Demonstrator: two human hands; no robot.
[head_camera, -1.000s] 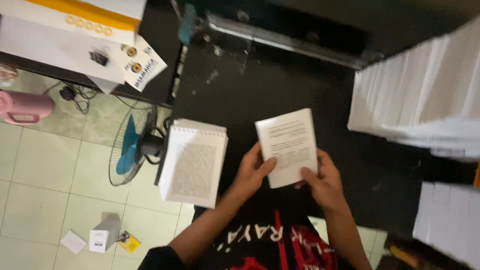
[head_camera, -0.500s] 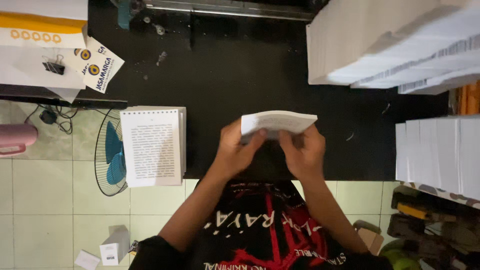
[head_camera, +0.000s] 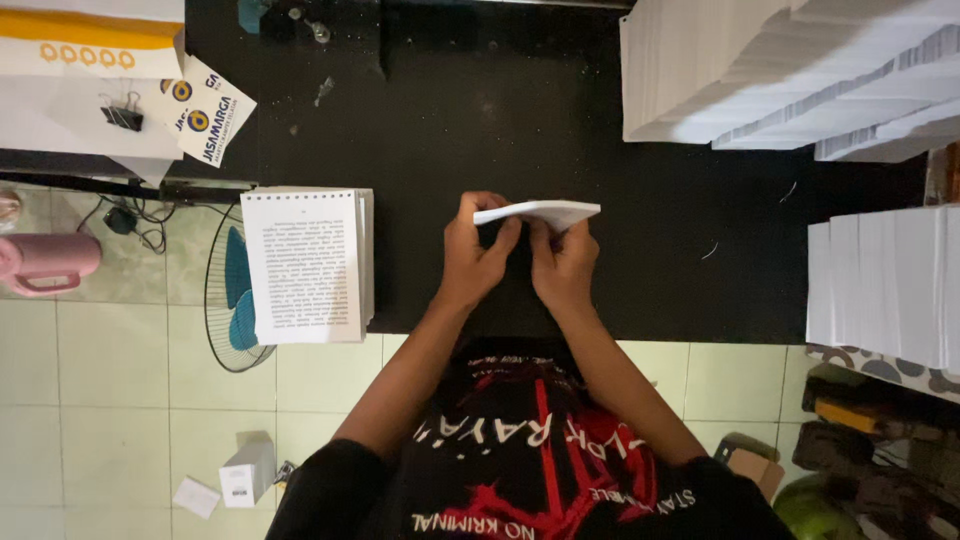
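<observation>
Both hands pinch one folded sheaf of white pages (head_camera: 540, 212) edge-on over the black table (head_camera: 420, 140). The left hand (head_camera: 478, 255) grips its nine o'clock end, the right hand (head_camera: 565, 262) its middle; a stack of printed pages (head_camera: 305, 265) lies at nine o'clock.

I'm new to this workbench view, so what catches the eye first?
Both hands, left hand and right hand, pinch a thin white paper bundle over the black table. A printed stack overhangs its left edge; tall white paper piles fill the upper right.

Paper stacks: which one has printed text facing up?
The stack of printed pages at the black table's left edge, left of both hands; the top-right and right-edge stacks show only blank white.
</observation>
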